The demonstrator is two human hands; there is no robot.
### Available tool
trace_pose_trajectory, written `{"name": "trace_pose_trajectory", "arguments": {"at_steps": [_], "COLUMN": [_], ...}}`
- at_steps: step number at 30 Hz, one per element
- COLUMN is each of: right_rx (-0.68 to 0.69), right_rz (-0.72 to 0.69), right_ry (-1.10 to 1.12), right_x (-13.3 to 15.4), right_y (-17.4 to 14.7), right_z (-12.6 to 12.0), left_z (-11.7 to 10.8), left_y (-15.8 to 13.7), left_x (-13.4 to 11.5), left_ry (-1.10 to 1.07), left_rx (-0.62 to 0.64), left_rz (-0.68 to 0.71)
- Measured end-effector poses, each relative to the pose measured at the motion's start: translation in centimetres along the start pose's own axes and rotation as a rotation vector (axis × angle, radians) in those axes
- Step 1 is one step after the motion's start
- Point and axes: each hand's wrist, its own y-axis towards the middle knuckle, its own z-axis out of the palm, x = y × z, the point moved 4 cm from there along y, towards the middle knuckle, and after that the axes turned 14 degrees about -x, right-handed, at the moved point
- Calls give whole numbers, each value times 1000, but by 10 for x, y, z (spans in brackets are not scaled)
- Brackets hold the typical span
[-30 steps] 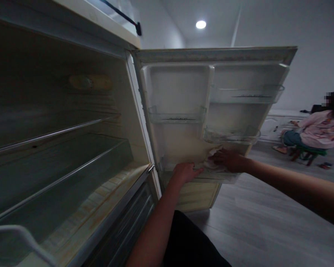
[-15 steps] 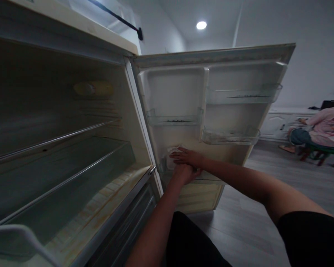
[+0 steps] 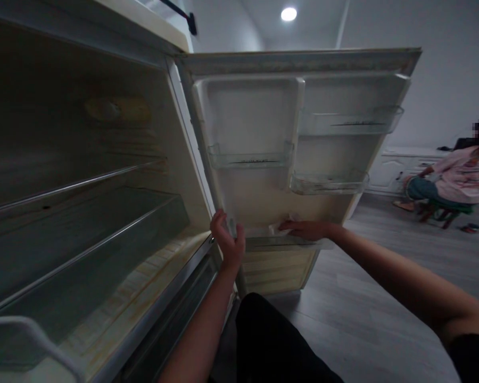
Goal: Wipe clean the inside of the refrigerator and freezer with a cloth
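Observation:
My right hand [image 3: 309, 230] reaches into the lower bin of the open fridge door [image 3: 259, 199], with a crumpled white cloth [image 3: 277, 229] under its fingers. Whether the cloth is fabric or paper is hard to make out. At the door's hinge side, my left hand [image 3: 228, 242] is raised with thumb and fingers apart, holding nothing. It is close to the left end of the clear lower door bin [image 3: 275, 242]; contact with the door edge cannot be told.
To the left is the fridge interior [image 3: 104, 143] with glass shelves [image 3: 83, 242] and brownish stains. Higher on the door sit clear bins [image 3: 251, 160]. A person [image 3: 459, 173] sits on a low stool [image 3: 443, 210] at the right, by white cabinets [image 3: 387, 173].
My hands, stacked over the cloth before, have separated. The right moved rightward along the lower bin with the cloth; the left shifted left toward the hinge and opened. The view tilted slightly down.

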Motion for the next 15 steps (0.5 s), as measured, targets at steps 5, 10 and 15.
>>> {"name": "trace_pose_trajectory", "arguments": {"at_steps": [5,10,15], "right_rx": [265,224,170], "right_rz": [107,-71,-145], "right_ry": [171,139,115], "right_x": [30,89,99], "right_y": [71,143,143], "right_z": [35,71,76], "left_z": [9,8,6], "left_y": [-28,-36,-33], "left_x": [37,43,42], "left_ry": [22,6,-2], "left_rx": [124,186,180], "left_rz": [-269,-421,-431]}}
